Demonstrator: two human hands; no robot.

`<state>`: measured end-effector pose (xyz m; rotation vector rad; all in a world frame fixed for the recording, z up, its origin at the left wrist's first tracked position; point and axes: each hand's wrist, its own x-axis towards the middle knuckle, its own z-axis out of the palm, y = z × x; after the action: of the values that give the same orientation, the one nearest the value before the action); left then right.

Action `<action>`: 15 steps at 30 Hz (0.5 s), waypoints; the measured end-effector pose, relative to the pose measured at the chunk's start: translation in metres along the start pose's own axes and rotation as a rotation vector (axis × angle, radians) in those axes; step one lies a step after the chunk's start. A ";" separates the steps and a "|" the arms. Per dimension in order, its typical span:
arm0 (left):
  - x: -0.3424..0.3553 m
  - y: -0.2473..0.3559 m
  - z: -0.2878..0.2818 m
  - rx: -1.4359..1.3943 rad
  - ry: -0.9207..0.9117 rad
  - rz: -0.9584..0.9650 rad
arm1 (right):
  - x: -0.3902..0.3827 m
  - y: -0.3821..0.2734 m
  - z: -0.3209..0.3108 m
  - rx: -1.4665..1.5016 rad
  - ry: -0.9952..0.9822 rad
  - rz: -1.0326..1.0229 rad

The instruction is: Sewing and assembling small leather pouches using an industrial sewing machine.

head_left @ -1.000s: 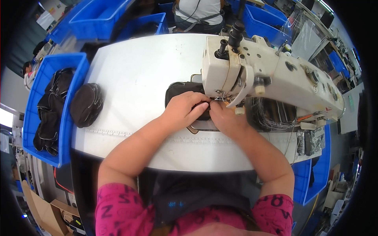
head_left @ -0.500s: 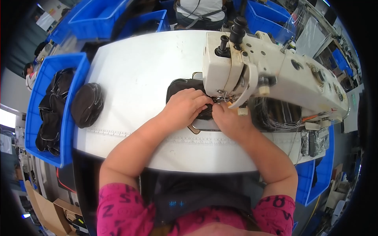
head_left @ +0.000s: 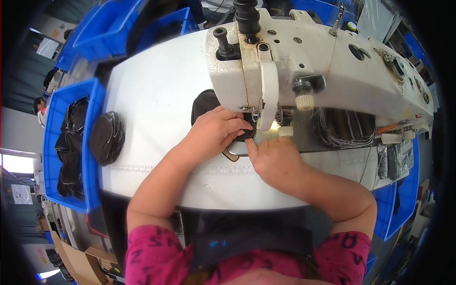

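Observation:
A small black fabric pouch with a rounded outline lies flat under the head of a white sewing machine. My left hand is closed on its near part, fingers bent and pressed together close to the needle area. My right hand rests just right of it, one finger stretched toward the pouch's near edge, the other fingers bent on the machine bed. The machine head hides the pouch's right part. A lamp glows beside the presser foot.
A stack of round black pieces sits on the white table at the left. Beside it stands a blue bin of black pouches. More black pieces with loose white threads lie under the machine arm. Plastic-wrapped packets are at the right.
My right hand has drawn back from the needle and stretched out one finger. My left hand stays on the pouch. The whole view has shifted, and the machine appears larger.

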<state>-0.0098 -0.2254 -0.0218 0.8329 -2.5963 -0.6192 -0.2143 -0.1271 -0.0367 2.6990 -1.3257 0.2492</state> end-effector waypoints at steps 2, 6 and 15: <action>-0.001 -0.001 0.001 0.031 0.018 0.022 | -0.001 -0.002 -0.001 -0.017 0.003 -0.014; -0.003 0.000 0.009 0.064 0.061 0.048 | -0.001 -0.001 0.000 0.016 0.035 -0.022; -0.002 0.006 0.006 0.093 0.079 0.023 | -0.001 -0.001 -0.004 -0.020 -0.013 0.010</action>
<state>-0.0138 -0.2177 -0.0240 0.8366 -2.5756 -0.4532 -0.2145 -0.1254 -0.0326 2.6828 -1.3378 0.2193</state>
